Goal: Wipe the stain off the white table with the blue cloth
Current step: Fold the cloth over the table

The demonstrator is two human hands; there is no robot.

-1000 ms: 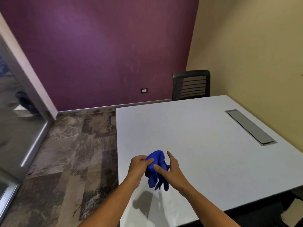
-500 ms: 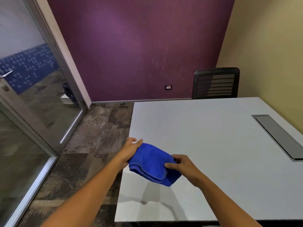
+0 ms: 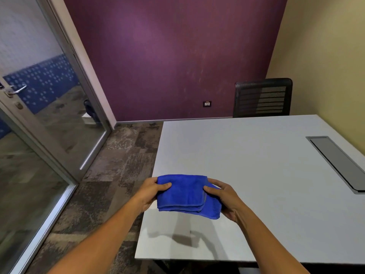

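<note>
Held between both hands, above the near left corner of the white table (image 3: 256, 165): a folded blue cloth (image 3: 185, 194), lifted clear of the surface, with its shadow thrown on the tabletop just below. Gripped at the cloth's left edge by the left hand (image 3: 152, 192), thumb laid on top, fingers tucked underneath and hidden. Gripped at the right edge by the right hand (image 3: 225, 196), thumb pressed on the upper fold, fingers curled round the far side. Hands set apart by the width of the cloth, not touching each other. Layered folds shown along the near edge, a lower layer sticking out toward the right hand. No stain made out on the tabletop. Well beyond the right hand, set into the table: a grey cable hatch (image 3: 335, 161). Far ahead of the hands, at the table's far edge: a black mesh chair (image 3: 262, 97). Off past the left hand: a glass door (image 3: 35, 119) with a metal handle.
</note>
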